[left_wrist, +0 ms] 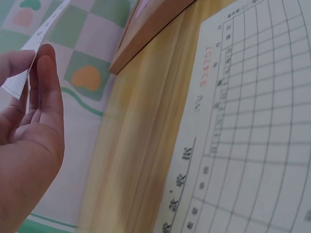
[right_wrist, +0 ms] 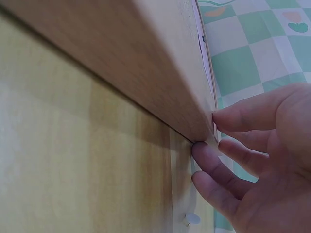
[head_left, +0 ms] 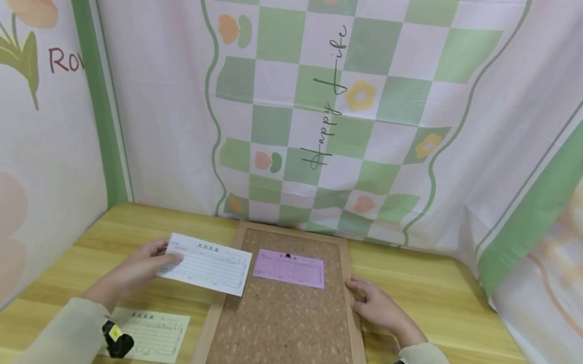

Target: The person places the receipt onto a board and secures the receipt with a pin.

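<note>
Patterned cloth, checked in green and white and lettered "Happy Life", hangs beyond the far edge of a wooden bench. As the head view shows, a wood-framed cork board lies across the middle of the bench, its far end close to the bench's far edge. Near that end a purple slip lies on the cork, with a small black fastener at its top edge. A white slip is pinched by the left hand, its right end over the board's left rim. Toward the bench's left side, beside the board's near-left corner, lies a yellow slip, partly covered by the left wrist camera and sleeve. The right hand is at the board's right rim.

From the left wrist, the white slip is seen almost edge-on between thumb and fingers, while the yellow slip shows its printed grid and a red number.

From the right wrist, the fingers are parted and loosely bent, tips touching the board's frame; a white-headed pin is on the bench just below them.
</note>
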Available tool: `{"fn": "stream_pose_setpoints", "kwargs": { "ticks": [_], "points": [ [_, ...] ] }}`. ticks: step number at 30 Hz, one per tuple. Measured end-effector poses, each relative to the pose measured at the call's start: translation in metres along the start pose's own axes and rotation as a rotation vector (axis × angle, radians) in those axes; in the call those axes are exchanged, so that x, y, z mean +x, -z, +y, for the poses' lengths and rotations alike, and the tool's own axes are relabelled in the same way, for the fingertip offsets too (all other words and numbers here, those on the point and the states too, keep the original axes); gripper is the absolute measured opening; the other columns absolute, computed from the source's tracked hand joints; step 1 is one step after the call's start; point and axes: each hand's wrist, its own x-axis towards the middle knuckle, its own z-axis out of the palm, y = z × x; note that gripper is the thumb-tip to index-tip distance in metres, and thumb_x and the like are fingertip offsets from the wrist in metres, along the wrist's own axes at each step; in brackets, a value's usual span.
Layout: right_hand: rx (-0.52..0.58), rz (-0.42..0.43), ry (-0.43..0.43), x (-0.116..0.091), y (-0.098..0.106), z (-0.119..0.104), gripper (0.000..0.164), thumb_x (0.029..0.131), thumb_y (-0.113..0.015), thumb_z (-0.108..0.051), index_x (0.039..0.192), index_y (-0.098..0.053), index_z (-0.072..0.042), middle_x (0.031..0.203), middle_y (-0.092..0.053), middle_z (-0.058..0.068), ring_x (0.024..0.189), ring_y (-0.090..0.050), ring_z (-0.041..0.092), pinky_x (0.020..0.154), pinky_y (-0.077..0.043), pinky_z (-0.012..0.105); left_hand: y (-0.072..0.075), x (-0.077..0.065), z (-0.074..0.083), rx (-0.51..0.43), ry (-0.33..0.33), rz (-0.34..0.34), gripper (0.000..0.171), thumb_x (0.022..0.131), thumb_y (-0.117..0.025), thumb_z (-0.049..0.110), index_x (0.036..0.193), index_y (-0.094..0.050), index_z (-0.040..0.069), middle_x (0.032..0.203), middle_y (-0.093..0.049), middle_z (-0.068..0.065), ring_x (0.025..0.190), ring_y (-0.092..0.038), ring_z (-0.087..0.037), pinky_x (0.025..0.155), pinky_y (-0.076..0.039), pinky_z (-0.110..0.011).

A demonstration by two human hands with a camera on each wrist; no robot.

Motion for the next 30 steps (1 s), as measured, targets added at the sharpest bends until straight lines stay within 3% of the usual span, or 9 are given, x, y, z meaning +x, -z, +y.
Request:
{"fn": "stream_pose_setpoints", "kwargs": {
  "ticks": [16, 30],
  "points": [
    [0.023, 0.0, -0.007, 0.001, 0.0, -0.002, 0.049, 0.096, -0.055, 0.004, 0.142, -0.043, 0.014, 0.15, -0.028, 0.039, 0.122, -0.049, 0.054, 0.094, -0.048, 0.056, -0.027, 0.008, -0.003, -0.055, 0.002, -0.013, 0.056, 0.102, -0.06, 0.021, 0.149, -0.038, 0.003, 0.135, -0.056, -0.016, 0.114, -0.061, -0.024, 0.099, -0.048, -0.039],
    [-0.018, 0.032, 0.046, 0.005, -0.002, -0.002, 0.048, 0.097, -0.056, 0.002, 0.142, -0.043, 0.015, 0.146, -0.039, 0.036, 0.131, -0.038, 0.055, 0.103, -0.037, 0.063, -0.053, 0.021, -0.002, -0.126, -0.021, -0.06, 0.054, 0.101, -0.06, 0.014, 0.149, -0.039, 0.001, 0.135, -0.055, -0.019, 0.112, -0.062, -0.025, 0.096, -0.05, -0.037]
  ]
}}
